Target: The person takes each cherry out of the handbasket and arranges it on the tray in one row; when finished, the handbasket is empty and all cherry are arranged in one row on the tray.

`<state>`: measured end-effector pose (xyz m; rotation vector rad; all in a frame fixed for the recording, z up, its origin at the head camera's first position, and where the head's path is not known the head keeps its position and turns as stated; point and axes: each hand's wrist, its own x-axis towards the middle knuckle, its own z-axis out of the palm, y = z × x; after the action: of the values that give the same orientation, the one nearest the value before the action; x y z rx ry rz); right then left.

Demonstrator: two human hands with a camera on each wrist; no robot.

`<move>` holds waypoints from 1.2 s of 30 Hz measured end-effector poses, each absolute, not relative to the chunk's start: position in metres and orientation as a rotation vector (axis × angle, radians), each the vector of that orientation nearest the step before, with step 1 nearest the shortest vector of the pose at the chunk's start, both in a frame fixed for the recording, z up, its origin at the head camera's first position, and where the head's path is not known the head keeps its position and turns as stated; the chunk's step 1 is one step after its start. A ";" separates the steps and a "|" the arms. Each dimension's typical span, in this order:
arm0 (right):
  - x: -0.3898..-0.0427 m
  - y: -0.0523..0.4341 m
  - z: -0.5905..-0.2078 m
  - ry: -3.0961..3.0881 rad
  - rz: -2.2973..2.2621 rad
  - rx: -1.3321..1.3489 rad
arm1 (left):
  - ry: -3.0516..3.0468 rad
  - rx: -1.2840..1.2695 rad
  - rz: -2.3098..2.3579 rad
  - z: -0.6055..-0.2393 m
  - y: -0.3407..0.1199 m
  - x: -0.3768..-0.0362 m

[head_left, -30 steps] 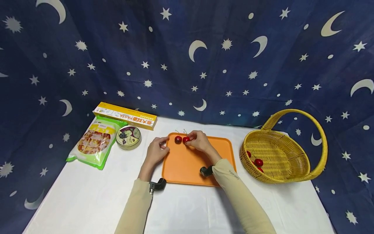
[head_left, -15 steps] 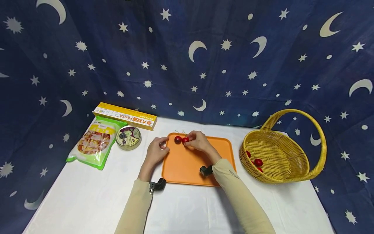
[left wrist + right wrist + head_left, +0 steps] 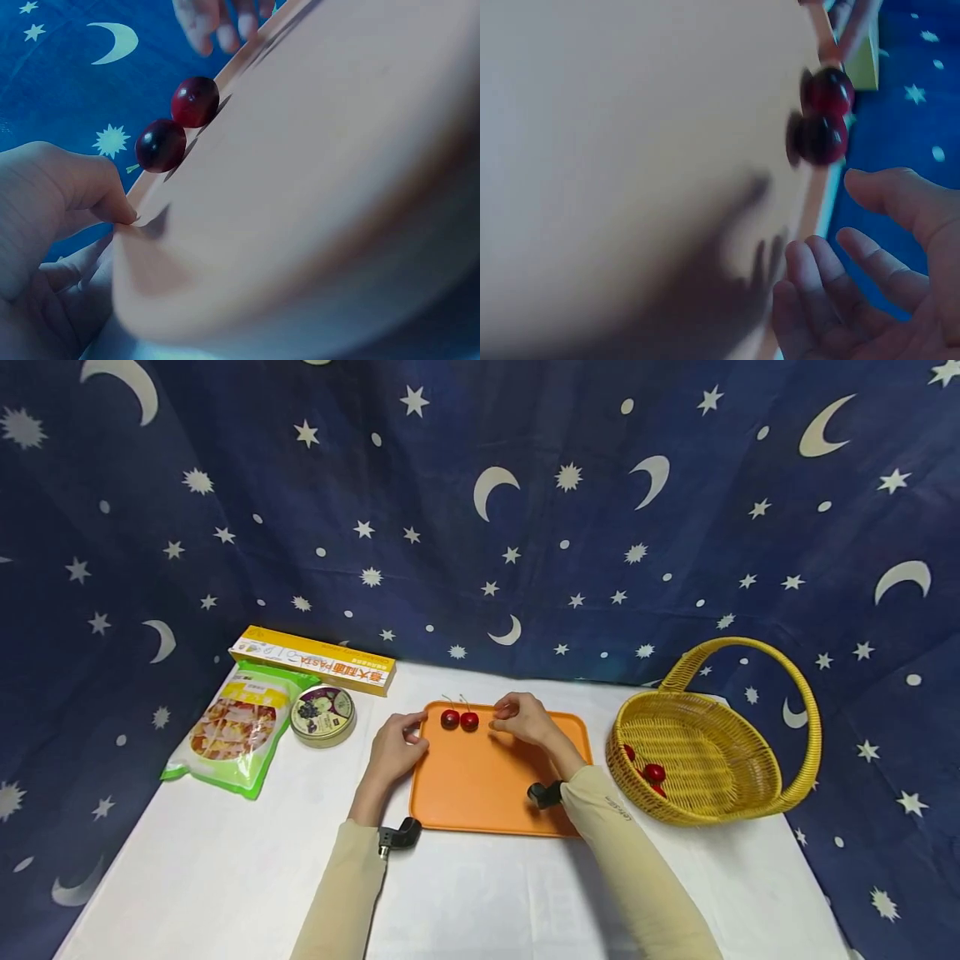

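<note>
From where I stand, two cherries sit side by side on the orange tray, the left cherry (image 3: 450,718) nearest the far left corner and the right cherry (image 3: 469,722) just beside it, stems pointing to the far edge. I can't quite tell whether they touch.

The left hand (image 3: 393,749) pinches the rim of the tray (image 3: 465,785) by that far left corner, thumb on top. The right hand (image 3: 527,720) has let go: its fingers are spread and hold nothing, above the tray near the far edge, a little right of the pair.

I'd judge that the step in hand is setting the right cherry in its place, and that this placing is just done. If the row is to grow, the next move calls for a reach to the yellow basket (image 3: 697,760) at the bench's right side, where more cherries (image 3: 655,772) lie against the basket's left wall, without brushing the pair.

Half a second ago the right fingers were on the right cherry; now there's a gap between them. The left hand keeps its hold on the tray, and the cherries in the basket look unchanged.
</note>
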<state>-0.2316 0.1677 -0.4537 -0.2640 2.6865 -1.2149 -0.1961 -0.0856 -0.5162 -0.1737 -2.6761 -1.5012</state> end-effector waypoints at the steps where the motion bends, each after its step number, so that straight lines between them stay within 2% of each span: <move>1: -0.231 0.173 -0.451 2.694 -1.209 -0.251 | -2.676 -0.170 -1.507 -0.516 -0.085 -0.196; 15: -0.207 0.261 -0.419 2.770 -1.212 -0.130 | -2.696 -0.192 -1.484 -0.518 -0.086 -0.194; 31: -0.191 0.329 -0.388 2.730 -1.412 0.087 | -2.694 -0.215 -1.488 -0.519 -0.088 -0.196; 36: -0.191 0.354 -0.387 2.619 -1.295 0.181 | -2.674 -0.232 -1.500 -0.518 -0.087 -0.196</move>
<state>-0.1913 0.3537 -0.3867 0.1807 2.6192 -1.2951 -0.1956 -0.0872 -0.5184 -0.2316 -2.6740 -1.5003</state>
